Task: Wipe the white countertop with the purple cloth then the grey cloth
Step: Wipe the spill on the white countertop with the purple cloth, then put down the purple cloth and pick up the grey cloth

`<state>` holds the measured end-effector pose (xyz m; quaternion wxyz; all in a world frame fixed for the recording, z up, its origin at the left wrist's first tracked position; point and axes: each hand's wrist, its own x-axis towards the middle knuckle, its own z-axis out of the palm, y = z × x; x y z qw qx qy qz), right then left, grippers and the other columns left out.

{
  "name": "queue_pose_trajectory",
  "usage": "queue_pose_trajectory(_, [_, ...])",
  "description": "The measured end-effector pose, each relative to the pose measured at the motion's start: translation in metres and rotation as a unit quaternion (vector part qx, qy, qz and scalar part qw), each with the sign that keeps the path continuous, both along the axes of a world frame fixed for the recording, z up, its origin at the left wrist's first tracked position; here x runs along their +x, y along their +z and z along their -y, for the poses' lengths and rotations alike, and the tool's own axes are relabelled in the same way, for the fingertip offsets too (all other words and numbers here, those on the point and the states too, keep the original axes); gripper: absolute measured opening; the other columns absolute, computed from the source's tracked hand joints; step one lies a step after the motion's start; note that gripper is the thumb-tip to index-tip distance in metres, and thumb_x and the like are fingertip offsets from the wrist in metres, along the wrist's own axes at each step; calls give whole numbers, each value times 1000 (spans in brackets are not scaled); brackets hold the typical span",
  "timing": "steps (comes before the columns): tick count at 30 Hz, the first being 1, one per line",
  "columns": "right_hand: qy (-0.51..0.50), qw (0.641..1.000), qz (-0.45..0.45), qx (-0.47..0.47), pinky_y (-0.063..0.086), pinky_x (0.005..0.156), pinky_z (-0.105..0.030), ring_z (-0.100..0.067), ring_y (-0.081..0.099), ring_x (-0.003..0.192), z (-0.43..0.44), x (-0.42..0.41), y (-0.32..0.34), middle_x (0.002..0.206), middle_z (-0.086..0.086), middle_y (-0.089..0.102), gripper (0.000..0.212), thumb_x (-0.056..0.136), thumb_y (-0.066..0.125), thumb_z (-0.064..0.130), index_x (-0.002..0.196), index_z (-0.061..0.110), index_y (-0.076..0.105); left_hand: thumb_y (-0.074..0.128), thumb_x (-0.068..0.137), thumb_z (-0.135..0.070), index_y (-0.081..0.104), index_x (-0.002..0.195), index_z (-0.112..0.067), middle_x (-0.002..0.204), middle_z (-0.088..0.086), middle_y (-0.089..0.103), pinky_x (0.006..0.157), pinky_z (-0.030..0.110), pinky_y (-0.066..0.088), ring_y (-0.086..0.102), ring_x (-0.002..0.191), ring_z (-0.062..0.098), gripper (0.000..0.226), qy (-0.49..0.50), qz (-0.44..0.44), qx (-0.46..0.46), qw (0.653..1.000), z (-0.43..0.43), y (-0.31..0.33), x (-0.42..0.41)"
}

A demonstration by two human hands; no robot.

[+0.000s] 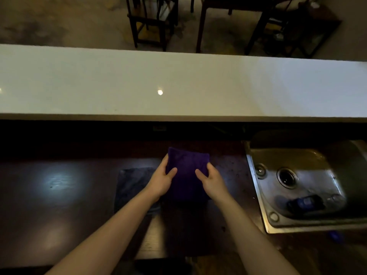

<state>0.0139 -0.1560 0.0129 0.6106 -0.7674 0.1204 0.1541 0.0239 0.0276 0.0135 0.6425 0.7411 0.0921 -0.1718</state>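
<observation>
The purple cloth [187, 165] is folded into a square and held over the dark lower counter, in the middle of the view. My left hand [161, 180] grips its left edge and my right hand [211, 180] grips its right edge. The grey cloth [132, 185] lies flat on the dark counter just to the left, partly hidden under my left forearm. The white countertop [178, 82] runs as a raised long bar across the view beyond the cloths, bare, with a lamp's reflection on it.
A steel sink [297, 181] is set into the lower counter at the right, with a dark blue object lying in it. The dark lower counter [59, 195] stretches to the left. Beyond the white bar stand dark wooden chairs [153, 22] and a table.
</observation>
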Motion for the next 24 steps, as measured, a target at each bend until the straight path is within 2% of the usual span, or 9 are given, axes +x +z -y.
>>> queue_pose_trajectory(2, [12,998,-2,-57,49,92,-20,-4,60,115,8,-1,-10,118,24,62,39,101,59,19,138,31,54,51,98,-8,21,155,-30,155,-3,37,111,36,41,42,137,15,68,-24,-10,29,999,7,-13,-2])
queue_pose_trajectory(4, [23,994,-6,-108,44,97,-23,-5,52,117,14,-4,-18,126,15,57,52,100,58,14,149,25,44,49,99,-11,15,155,-38,148,-4,42,88,21,54,51,122,10,71,-48,-51,57,996,14,-23,-5])
queue_pose_trajectory(5, [28,991,-7,-128,42,99,-23,-5,50,117,16,-5,-21,127,13,55,56,100,58,12,152,24,41,49,100,-13,12,154,-40,143,-2,47,81,20,55,56,113,11,71,-57,-73,73,993,16,-26,-7])
queue_pose_trajectory(8, [41,985,-4,-167,39,99,-20,-4,51,118,20,-12,-27,129,10,56,59,100,58,10,153,26,38,47,99,-11,6,156,-31,141,7,53,94,33,51,59,115,21,73,-74,-78,142,984,22,-34,-11])
queue_pose_trajectory(11, [49,980,7,-190,47,103,-31,-19,60,123,19,-15,-29,136,-2,63,61,99,58,10,154,26,36,49,97,-10,9,156,-24,140,13,54,94,33,46,57,121,28,73,-88,-31,235,967,27,-36,-14])
queue_pose_trajectory(15, [64,960,34,-271,54,97,-42,-28,64,116,13,-16,-31,131,-10,66,63,98,59,12,154,23,33,56,94,-18,11,155,-25,143,15,40,96,42,46,54,121,34,76,-115,-3,337,934,29,-36,-19])
queue_pose_trajectory(18, [54,952,13,-300,54,96,-46,-33,62,118,10,-15,-33,136,-13,61,64,98,60,17,154,20,30,62,91,-20,18,153,-22,142,15,38,98,43,49,54,121,33,76,-115,21,355,928,22,-35,-23])
queue_pose_trajectory(21, [52,944,-2,-326,50,100,-47,-35,55,124,9,-15,-34,141,-16,54,65,96,61,20,152,17,30,63,90,-23,34,145,-20,138,11,45,96,43,51,58,116,29,63,-60,61,358,930,7,-30,-25])
queue_pose_trajectory(24, [48,916,-5,-398,34,111,-51,-38,41,134,0,-15,-32,147,-19,44,72,91,65,26,152,11,29,63,89,-25,50,132,-17,124,6,57,87,40,52,62,105,25,47,24,100,338,936,-19,-26,-30])
